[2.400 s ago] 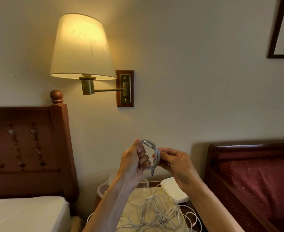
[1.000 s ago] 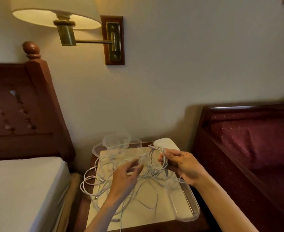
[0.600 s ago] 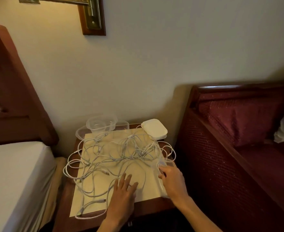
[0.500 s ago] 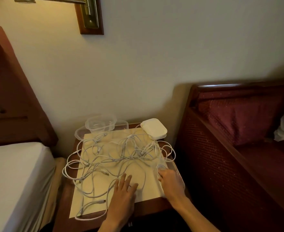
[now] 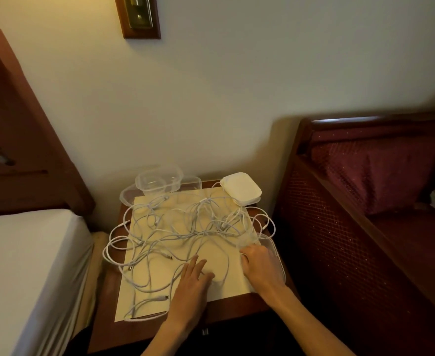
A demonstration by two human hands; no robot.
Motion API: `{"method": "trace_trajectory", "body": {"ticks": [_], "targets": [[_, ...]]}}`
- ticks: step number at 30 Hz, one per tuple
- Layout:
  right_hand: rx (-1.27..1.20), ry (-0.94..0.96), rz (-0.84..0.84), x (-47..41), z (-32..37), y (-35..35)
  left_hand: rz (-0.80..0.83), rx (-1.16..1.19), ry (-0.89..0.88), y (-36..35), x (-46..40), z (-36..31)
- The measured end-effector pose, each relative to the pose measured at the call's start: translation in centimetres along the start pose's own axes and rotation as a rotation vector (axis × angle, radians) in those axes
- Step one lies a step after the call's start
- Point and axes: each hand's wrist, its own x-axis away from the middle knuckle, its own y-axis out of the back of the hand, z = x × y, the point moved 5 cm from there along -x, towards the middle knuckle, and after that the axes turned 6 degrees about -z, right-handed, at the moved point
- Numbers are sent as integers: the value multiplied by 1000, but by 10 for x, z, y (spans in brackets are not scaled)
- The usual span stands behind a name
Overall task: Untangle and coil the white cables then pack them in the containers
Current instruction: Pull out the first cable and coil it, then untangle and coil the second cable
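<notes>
Since a couple of seconds ago, you have brought your hands down from in front of the wall to the small dark wooden nightstand (image 5: 144, 327), and the coil you held up is no longer in sight between them. In the head view, the only one you have, your left hand (image 5: 193, 286) lies flat with straight fingers on the pale cream paper sheet (image 5: 211, 255) near the front edge. Your right hand (image 5: 260, 265) reaches into the clear shallow plastic container (image 5: 279, 255) at the sheet's right edge; its fingers curl downward, but whether they still pinch the coil I cannot tell. The tangled white cables (image 5: 175, 235) sprawl over the sheet, with loops hanging past the nightstand's left side. More clear plastic tubs (image 5: 160, 178) and a white rounded square lid (image 5: 240, 187) sit at the back by the wall. The risk now: let go too soon and the coil will likely spring open, or a strand under your wrist drags out with it; hanging loops could also slide off.
</notes>
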Motion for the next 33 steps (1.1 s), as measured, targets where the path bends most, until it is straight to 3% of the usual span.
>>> {"method": "trace_trajectory", "body": {"ticks": [2, 6, 13, 20, 23, 29, 33], "targets": [[-76, 81, -74, -7, 15, 9, -56, -9, -7, 12, -7, 1], [-238, 51, -117, -28, 27, 3, -154, 106, -10, 51, -29, -2], [-152, -38, 136, -72, 31, -8, -210, 249, 45, 112, -62, 4], [-290, -156, 57, -95, 22, -4, -348, 316, 78, 151, -75, 10], [-351, -64, 69, -101, 34, 3, -463, 309, 31, 197, -103, 9], [-605, 263, -120, -123, 104, 61, -391, 322, -151, 260, -148, -2], [-685, 196, -10, -144, 122, 80, -546, 346, -211, 305, -156, -11]]}}
